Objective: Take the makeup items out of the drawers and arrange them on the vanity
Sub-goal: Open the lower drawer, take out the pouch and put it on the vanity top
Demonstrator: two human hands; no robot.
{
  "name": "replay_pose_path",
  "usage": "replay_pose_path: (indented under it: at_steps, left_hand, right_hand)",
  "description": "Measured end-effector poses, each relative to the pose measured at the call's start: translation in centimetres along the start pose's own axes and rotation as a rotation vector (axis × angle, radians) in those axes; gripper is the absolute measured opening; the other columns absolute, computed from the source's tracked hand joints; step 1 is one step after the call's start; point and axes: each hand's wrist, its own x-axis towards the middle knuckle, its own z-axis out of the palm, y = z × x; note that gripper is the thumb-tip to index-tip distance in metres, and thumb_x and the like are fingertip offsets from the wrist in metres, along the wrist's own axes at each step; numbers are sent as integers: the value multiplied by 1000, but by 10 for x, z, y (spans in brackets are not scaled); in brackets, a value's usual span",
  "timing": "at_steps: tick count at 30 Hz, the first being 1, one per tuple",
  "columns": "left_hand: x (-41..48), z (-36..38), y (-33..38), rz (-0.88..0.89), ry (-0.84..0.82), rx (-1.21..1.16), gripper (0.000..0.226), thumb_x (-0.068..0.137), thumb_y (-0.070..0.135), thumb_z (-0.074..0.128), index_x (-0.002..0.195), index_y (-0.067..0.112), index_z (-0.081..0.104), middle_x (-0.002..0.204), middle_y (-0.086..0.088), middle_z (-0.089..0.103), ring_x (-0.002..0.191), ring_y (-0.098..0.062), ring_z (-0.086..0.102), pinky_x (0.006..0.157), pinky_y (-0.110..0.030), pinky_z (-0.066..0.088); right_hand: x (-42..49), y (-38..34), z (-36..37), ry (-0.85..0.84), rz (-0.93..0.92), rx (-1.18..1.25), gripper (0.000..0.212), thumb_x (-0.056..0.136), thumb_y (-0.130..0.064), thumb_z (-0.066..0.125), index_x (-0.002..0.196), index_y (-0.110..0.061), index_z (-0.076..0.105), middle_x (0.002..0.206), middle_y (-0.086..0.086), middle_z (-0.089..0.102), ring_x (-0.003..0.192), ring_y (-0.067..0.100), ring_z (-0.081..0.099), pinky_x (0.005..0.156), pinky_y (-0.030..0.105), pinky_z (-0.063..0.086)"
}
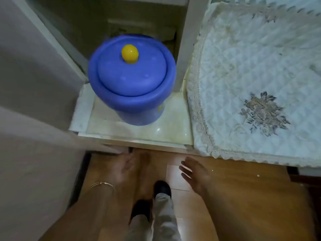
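Centre: lidded bucket point(132, 80) of smooth blue plastic with a glossy yellow plastic knob point(130, 53). It stands on a pale shelf point(173, 126) with a polished, reflective, marble-like finish. Right: quilted cloth cover point(257, 66), matt, edged in lace, with an embroidered flower point(264, 113). Bottom: glossy wood-look floor point(243, 197). Lower left: thin metallic bangle point(102, 184), shiny.

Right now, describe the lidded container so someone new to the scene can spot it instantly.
Start at the quilted lace-edged cloth covering the surface on the right; just left of it, past a white upright panel, is a glossy cream shelf. The blue plastic bucket stands there alone, its blue lid topped by a round yellow knob.
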Motion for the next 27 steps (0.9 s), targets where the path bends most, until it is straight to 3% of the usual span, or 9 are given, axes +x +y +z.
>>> replay_pose_path:
  at_steps: [3, 4, 6, 8, 13, 17, 20, 23, 27]
  left_hand:
    - [19, 5, 10, 43, 4, -123, 21, 91, 2, 46, 104, 3, 62, 83, 14, 55, 71, 19, 57, 86, -4, 37]
    - [19, 3, 11, 62, -75, -131, 22, 89, -3, 44, 103, 0, 60, 81, 13, 50, 76, 15, 58, 96, -2, 31]
    - [22, -1, 10, 99, -106, -205, 19, 83, -10, 36, 91, -4, 53, 89, -4, 53, 91, -7, 59, 111, -27, 31]
    - [16, -5, 10, 129, -91, -201, 21, 87, -11, 32, 92, -6, 52, 97, -12, 55, 106, -25, 55, 101, -35, 41]
    - [-18, -25, -6, 59, -85, -87, 18, 88, -8, 40, 91, 4, 54, 95, -12, 60, 107, -25, 55, 94, -36, 43]
    - [-67, -55, -26, 289, 24, 506, 24, 91, 8, 49, 113, 4, 56, 111, -10, 63, 106, -24, 59, 91, -32, 44]
    - [-121, -74, -20, 774, 51, 903, 17, 90, 15, 54, 105, 18, 60, 99, 8, 65, 96, -5, 60, 78, -17, 46]
    - [-141, -66, 14, 1273, 13, 1213, 29, 89, 17, 50, 116, 12, 57, 116, 1, 59, 108, -8, 52, 96, -17, 38]
    - [-114, -48, 50, 1165, 37, 1747, 46, 91, 39, 40, 122, 8, 53, 131, -12, 52, 125, -26, 40, 106, -35, 31]
  right_hand:
    - [17, -3, 0, -50, 4, 178, 9, 91, -9, 51, 90, -15, 57, 96, 1, 60, 91, 18, 57, 82, 28, 46]
    - [19, -5, 1, -53, 18, 213, 10, 90, -7, 50, 89, -14, 57, 95, 1, 60, 87, 15, 58, 76, 26, 46]
    - [23, -1, 1, -50, 16, 247, 11, 90, -7, 49, 92, -13, 57, 95, 1, 60, 85, 13, 58, 74, 25, 46]
    - [22, 4, 0, -35, -5, 233, 18, 91, -6, 49, 107, -13, 54, 100, 2, 59, 88, 13, 57, 84, 28, 45]
    - [-6, 32, -3, 30, -37, 171, 28, 95, -9, 41, 123, -12, 46, 104, 5, 59, 97, 21, 58, 91, 36, 46]
    - [-63, 56, -4, 179, -165, -366, 31, 93, -14, 47, 123, -7, 48, 107, 7, 58, 107, 28, 57, 99, 42, 44]
    - [-115, 60, 1, 203, -577, -700, 13, 89, -14, 55, 101, -19, 59, 91, -4, 63, 87, 14, 60, 76, 22, 48]
    - [-142, 38, 17, 281, -984, -875, 15, 88, -12, 55, 98, -20, 62, 93, -13, 63, 88, 5, 58, 75, 20, 46]
    - [-115, 7, 32, 323, -998, -1233, 32, 89, -26, 53, 116, -9, 59, 113, 8, 63, 107, 24, 56, 92, 36, 46]
